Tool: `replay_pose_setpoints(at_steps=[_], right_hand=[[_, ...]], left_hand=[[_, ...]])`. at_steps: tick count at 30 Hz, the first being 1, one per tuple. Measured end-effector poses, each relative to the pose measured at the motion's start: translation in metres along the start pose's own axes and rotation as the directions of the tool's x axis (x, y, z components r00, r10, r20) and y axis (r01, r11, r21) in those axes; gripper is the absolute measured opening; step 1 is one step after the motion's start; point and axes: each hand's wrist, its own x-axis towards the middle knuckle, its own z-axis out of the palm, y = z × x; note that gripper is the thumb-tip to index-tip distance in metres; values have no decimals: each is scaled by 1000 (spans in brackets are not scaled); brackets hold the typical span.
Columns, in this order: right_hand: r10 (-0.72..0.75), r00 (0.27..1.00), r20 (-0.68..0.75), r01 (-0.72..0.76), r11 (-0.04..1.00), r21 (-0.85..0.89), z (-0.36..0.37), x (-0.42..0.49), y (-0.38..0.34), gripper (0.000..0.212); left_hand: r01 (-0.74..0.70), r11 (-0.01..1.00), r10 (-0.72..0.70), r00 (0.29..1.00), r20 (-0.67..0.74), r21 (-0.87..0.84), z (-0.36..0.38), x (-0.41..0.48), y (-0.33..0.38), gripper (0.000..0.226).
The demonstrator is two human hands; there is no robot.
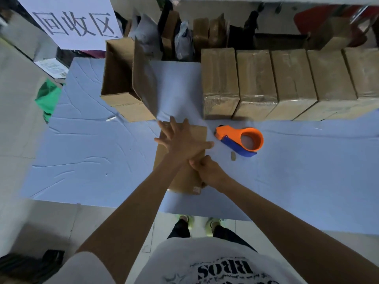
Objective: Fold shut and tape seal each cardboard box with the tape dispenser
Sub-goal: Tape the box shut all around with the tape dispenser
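Note:
A small brown cardboard box (184, 179) lies on the blue table cover in front of me. My left hand (182, 138) presses flat on its top with the fingers spread. My right hand (205, 170) curls its fingers over the box's right edge near my left wrist. The orange and blue tape dispenser (241, 139) lies on the table just right of the box, held by neither hand. An open cardboard box (121, 78) with raised flaps stands at the back left.
A row of several taped boxes (287, 83) lines the back right of the table. A small scrap (233, 156) lies beside the dispenser. A white sign (71, 23) and a green cloth (48, 97) sit at the left. The blue cover (92, 156) ends at the near edge above my feet.

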Motion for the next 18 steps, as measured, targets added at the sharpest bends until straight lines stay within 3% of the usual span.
replay_pose_setpoints(at_steps=[3,5,7,9,11,12,15,18], right_hand=[[43,995,91,-49,997,67,-12,2,2,50],[49,998,47,-53,993,103,-28,5,6,42],[-7,976,-220,27,996,89,-45,7,8,28],[-81,862,-500,79,997,-26,-62,10,12,17],[-178,737,-652,32,973,-229,-77,15,15,28],[-245,712,-658,0,937,-348,-83,21,19,37],[-218,819,-531,-127,834,-537,-87,40,27,60],[-189,859,-476,-158,786,-597,-83,51,35,58]], left_hand=[[-19,999,20,1000,-22,35,3,1,-4,92],[-32,998,34,999,-35,57,2,1,-7,83],[-52,996,54,998,-24,69,4,0,-10,88],[-64,996,66,998,-24,56,5,-1,-12,95],[-62,998,62,998,-14,27,7,-3,-14,98],[-58,998,58,998,-15,13,7,-4,-16,98],[-63,998,62,997,-53,-7,10,-6,-21,101],[-79,997,77,994,-77,-21,13,-7,-23,101]])
